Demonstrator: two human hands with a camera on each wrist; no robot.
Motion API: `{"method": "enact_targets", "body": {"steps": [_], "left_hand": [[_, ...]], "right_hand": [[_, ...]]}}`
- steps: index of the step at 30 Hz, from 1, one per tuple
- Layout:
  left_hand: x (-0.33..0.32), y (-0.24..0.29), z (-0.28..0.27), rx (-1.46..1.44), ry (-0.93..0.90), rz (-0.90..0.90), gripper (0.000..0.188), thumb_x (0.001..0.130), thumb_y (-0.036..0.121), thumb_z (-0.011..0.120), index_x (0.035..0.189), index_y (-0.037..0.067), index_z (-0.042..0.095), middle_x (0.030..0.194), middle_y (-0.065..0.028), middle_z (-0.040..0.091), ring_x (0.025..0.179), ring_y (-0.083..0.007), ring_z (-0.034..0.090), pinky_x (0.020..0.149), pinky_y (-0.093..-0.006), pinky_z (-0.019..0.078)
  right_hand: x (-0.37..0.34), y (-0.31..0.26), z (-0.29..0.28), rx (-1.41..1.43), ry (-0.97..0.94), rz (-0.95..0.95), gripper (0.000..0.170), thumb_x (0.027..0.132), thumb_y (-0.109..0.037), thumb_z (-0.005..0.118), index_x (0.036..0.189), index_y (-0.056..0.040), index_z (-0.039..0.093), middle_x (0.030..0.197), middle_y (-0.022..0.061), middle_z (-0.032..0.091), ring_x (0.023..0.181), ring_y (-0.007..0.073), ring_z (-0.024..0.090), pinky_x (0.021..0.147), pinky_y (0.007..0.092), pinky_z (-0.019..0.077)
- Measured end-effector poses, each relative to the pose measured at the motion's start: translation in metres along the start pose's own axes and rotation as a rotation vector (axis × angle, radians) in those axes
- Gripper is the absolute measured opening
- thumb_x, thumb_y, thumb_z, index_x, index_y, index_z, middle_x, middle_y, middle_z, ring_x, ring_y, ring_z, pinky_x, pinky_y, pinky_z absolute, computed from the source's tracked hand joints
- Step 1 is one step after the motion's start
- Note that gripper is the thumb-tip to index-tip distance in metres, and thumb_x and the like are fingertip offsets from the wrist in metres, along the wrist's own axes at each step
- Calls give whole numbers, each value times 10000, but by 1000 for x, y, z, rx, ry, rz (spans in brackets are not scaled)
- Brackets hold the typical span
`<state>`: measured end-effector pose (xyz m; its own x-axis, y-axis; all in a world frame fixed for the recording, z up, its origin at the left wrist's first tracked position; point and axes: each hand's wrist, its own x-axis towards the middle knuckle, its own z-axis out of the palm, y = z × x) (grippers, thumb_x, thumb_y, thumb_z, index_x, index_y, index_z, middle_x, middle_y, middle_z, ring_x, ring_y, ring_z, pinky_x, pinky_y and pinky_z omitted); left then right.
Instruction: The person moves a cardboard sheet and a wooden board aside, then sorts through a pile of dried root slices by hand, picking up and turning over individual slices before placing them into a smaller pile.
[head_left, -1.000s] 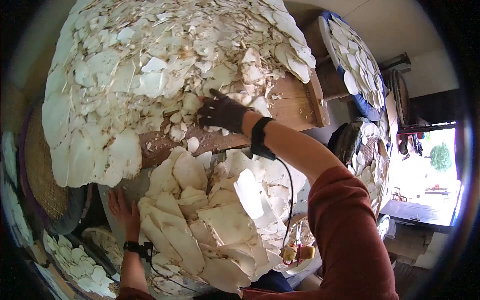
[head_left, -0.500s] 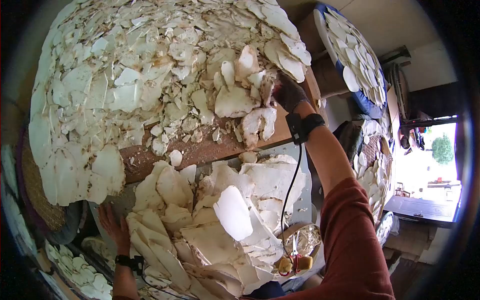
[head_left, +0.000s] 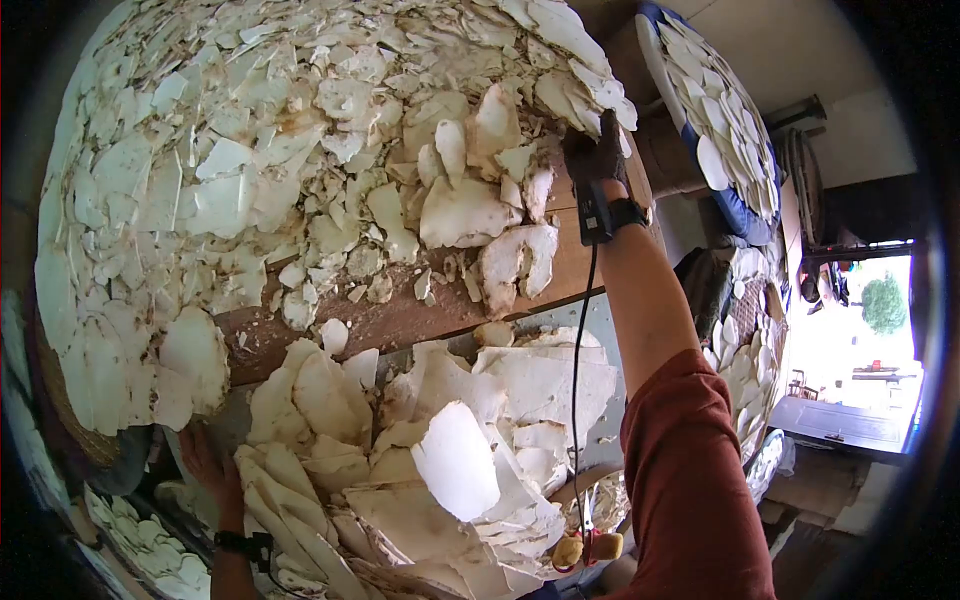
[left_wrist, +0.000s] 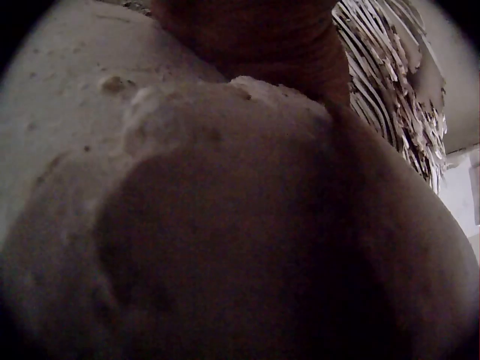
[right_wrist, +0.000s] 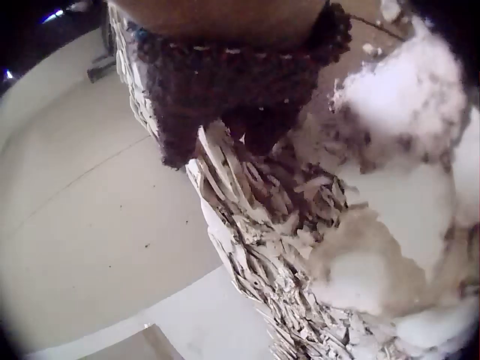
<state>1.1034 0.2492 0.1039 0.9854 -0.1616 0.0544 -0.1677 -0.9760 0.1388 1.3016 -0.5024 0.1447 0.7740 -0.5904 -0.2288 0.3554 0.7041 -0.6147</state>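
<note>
My right hand [head_left: 595, 160], in a dark knitted glove [right_wrist: 232, 90], is at the right end of a large heap of thin, pale, brown-edged slices [head_left: 220, 160]. In the right wrist view the glove straddles the edge of the layered slices [right_wrist: 255, 232]; its fingertips are hidden, and I cannot tell whether they grip any. Bare, with fingers stretched forward, my left hand [head_left: 212, 470] lies on a grey board beside a second pile of larger slices [head_left: 400, 480]. The left wrist view is dark, mostly filled by a pale surface below the hand [left_wrist: 277, 37].
Under the heap runs a wooden board [head_left: 570, 245] with crumbs along its front. Scissors [head_left: 588, 545] with red, yellow-wrapped handles lie in a round container at the lower right. A blue-rimmed round tray [head_left: 735, 215] of slices stands at the right. A cable hangs from my right wrist.
My right hand has swept rightward along the board, then up to the heap's right end. Loose slices now lie gathered near that end. The left hand stays by the lower pile.
</note>
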Motion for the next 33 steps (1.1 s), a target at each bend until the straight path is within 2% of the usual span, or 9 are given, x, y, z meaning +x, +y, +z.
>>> {"method": "enact_targets", "body": {"steps": [2, 4, 6, 10, 11, 18, 22, 25, 33], "left_hand": [[3, 5, -5, -38, 15, 3, 624, 943, 459, 415, 1444, 92, 350, 1514, -172, 257, 1405, -348, 214, 1127, -504, 155], [6, 11, -12, -111, 9, 5, 623, 945, 458, 410, 1446, 94, 345, 1511, -173, 260, 1401, -352, 217, 1127, -504, 154], [4, 13, -16, -137, -12, -15, 619, 946, 451, 409, 1447, 95, 341, 1508, -174, 263, 1400, -354, 217, 1127, -503, 154], [5, 11, -14, -77, -52, -52, 609, 942, 427, 421, 1446, 94, 339, 1509, -172, 263, 1404, -350, 206, 1128, -499, 154], [4, 11, -14, -58, -64, -54, 608, 940, 422, 426, 1445, 94, 340, 1510, -170, 262, 1406, -349, 203, 1129, -498, 154], [3, 13, -16, -77, -16, -14, 596, 908, 331, 455, 1443, 94, 343, 1517, -159, 255, 1408, -346, 201, 1136, -495, 149], [7, 20, -24, -109, -43, -45, 592, 889, 269, 481, 1440, 97, 350, 1511, -159, 261, 1411, -340, 198, 1140, -497, 149], [5, 17, -19, -102, -12, -27, 596, 875, 231, 508, 1436, 102, 357, 1505, -158, 268, 1413, -335, 195, 1141, -496, 150], [5, 19, -25, -61, -3, -10, 605, 860, 183, 544, 1433, 117, 360, 1507, -144, 264, 1410, -329, 205, 1139, -493, 168]], "right_hand": [[57, 11, -49, -633, -62, -257, 512, 913, -377, 591, 1300, -57, 491, 1322, 123, 513, 1199, 279, 465, 1024, 363, 376], [63, 18, -58, -740, -94, -268, 487, 938, -357, 547, 1316, -57, 473, 1344, 122, 487, 1220, 282, 433, 1054, 366, 341], [36, 15, -29, -331, -102, -39, 457, 962, -329, 501, 1331, -63, 454, 1358, 121, 467, 1230, 286, 412, 1067, 365, 323], [16, 14, -13, -548, -31, -87, 430, 967, -262, 480, 1352, -79, 432, 1341, 123, 483, 1239, 275, 427, 1045, 361, 360], [6, 18, 1, -153, 138, -78, 441, 943, -215, 523, 1351, -77, 430, 1345, 123, 482, 1239, 280, 451, 1022, 379, 398], [-62, 14, -10, -92, 29, -139, 512, 890, -161, 609, 1343, -35, 407, 1334, 133, 488, 1195, 281, 502, 973, 365, 457], [20, 20, -95, -840, -140, -393, 533, 872, -188, 636, 1338, -48, 419, 1297, 120, 513, 1144, 267, 526, 948, 332, 466], [-32, 12, -14, -209, 172, -76, 521, 893, -266, 615, 1334, -62, 428, 1265, 102, 531, 1136, 254, 525, 948, 331, 464], [-145, -24, -76, -888, 48, -163, 442, 903, -183, 601, 1307, -74, 459, 1265, 113, 541, 1142, 275, 552, 921, 381, 499]]}}
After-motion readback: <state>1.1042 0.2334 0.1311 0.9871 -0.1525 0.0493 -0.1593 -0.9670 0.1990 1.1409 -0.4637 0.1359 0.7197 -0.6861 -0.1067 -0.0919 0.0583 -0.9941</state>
